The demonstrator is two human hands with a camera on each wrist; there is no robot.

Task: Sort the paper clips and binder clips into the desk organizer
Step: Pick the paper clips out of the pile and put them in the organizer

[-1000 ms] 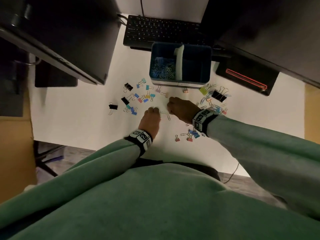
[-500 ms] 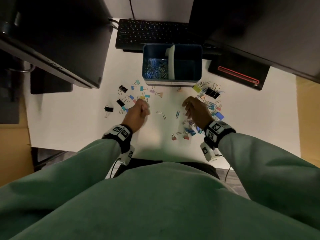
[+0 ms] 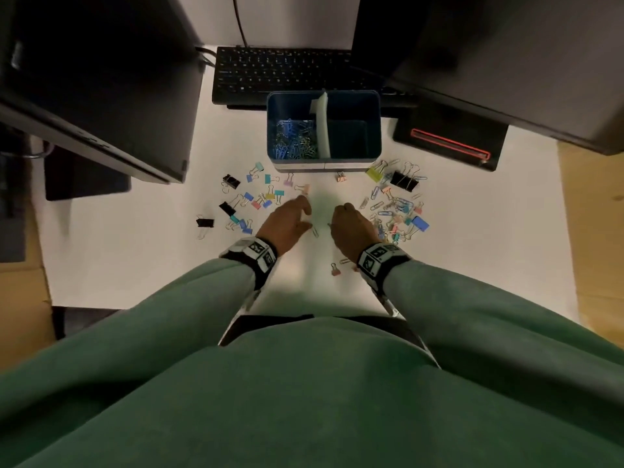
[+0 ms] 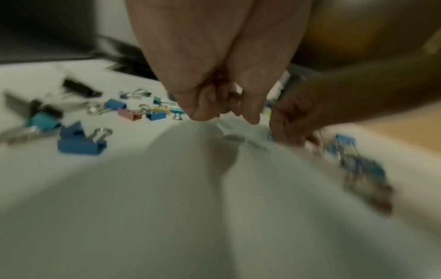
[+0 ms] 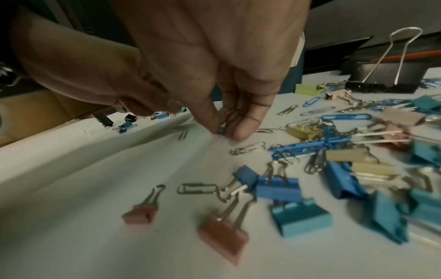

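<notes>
The blue desk organizer [image 3: 373,130] stands mid-desk; its left compartment holds a heap of paper clips [image 3: 293,143] and its right one looks empty. Small coloured binder clips [image 3: 256,201] lie left of my hands. A mixed pile of paper and binder clips [image 3: 395,211] lies to the right. My right hand [image 3: 337,216] pinches paper clips [image 5: 229,112] and its tips touch a blue one on the desk [image 5: 222,131]. My left hand [image 3: 305,216] hovers with curled fingers [image 4: 203,111] beside a loose paper clip [image 3: 315,232]; blur hides whether it holds anything.
A black keyboard [image 3: 287,72] sits behind the organizer, with dark monitors at left [image 3: 101,79] and right [image 3: 506,62]. A black device with a red stripe [image 3: 449,143] lies at right. A large black binder clip [image 3: 403,180] stands by the pile. A pink binder clip [image 3: 335,271] lies near my right wrist.
Half a second ago my hands were apart, one at each clip pile. Both have since come in toward the middle, the left moving right and the right moving left.
</notes>
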